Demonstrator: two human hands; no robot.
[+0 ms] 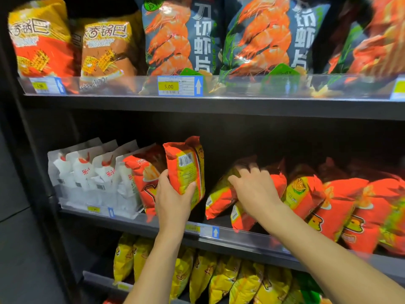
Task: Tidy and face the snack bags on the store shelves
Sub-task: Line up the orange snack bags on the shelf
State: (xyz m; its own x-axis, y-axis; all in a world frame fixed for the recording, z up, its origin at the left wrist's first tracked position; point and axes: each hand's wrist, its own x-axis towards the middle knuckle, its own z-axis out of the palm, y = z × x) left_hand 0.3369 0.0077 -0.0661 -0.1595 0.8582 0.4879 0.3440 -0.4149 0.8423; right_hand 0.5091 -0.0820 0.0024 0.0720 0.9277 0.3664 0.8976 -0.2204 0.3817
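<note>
On the middle shelf my left hand (173,197) grips an upright red-and-yellow snack bag (185,165) by its lower part, its back with the barcode facing me. Another red bag (145,178) leans just left of it. A dark gap separates it from a toppled pile of red bags (221,198) lying on their sides. My right hand (255,186) rests on top of that pile, fingers curled over the upper bag's edge. More red bags (337,205) lean in a row to the right.
White pouches (92,172) fill the middle shelf's left end behind a clear rail (203,230) with price tags. Above stand orange crisp bags (41,40) and blue shrimp-chip bags (182,36). Yellow bags (203,275) line the bottom shelf. A dark upright post (32,150) bounds the left.
</note>
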